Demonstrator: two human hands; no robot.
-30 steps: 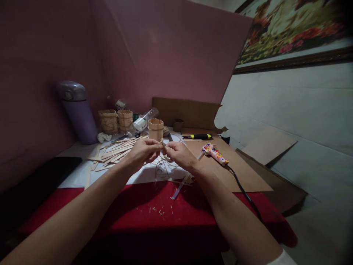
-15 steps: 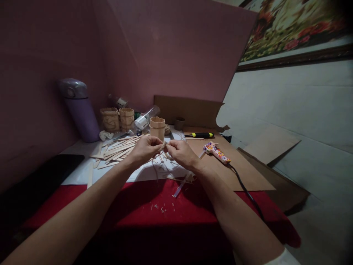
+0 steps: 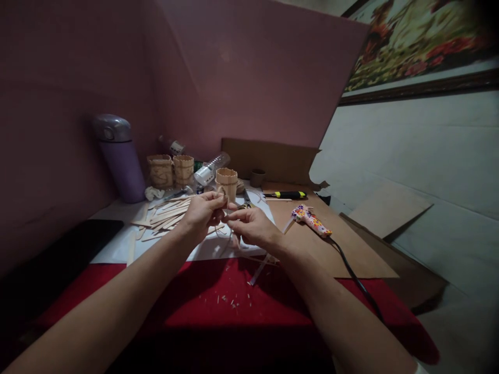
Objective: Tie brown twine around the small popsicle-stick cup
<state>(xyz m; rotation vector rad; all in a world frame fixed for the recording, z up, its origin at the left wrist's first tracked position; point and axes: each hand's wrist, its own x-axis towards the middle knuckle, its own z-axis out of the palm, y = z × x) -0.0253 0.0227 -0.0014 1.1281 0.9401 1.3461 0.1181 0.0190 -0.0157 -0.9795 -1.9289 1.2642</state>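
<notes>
My left hand and my right hand meet over the table's middle, fingers pinched on a thin tan string whose loose loops hang down to the white sheet. The left hand sits slightly higher than the right. Just behind the fingertips stands a small cup of wooden sticks. A heap of flat wooden sticks lies to the left of my left hand.
A floral glue gun with a black cord lies on brown cardboard at the right. A yellow-black knife, two stick cups, a purple flask, a plastic bottle and a red cloth surround the hands.
My left hand has risen a little and my right hand has dropped slightly, pulling the string between them. The view has shifted a bit to the left.
</notes>
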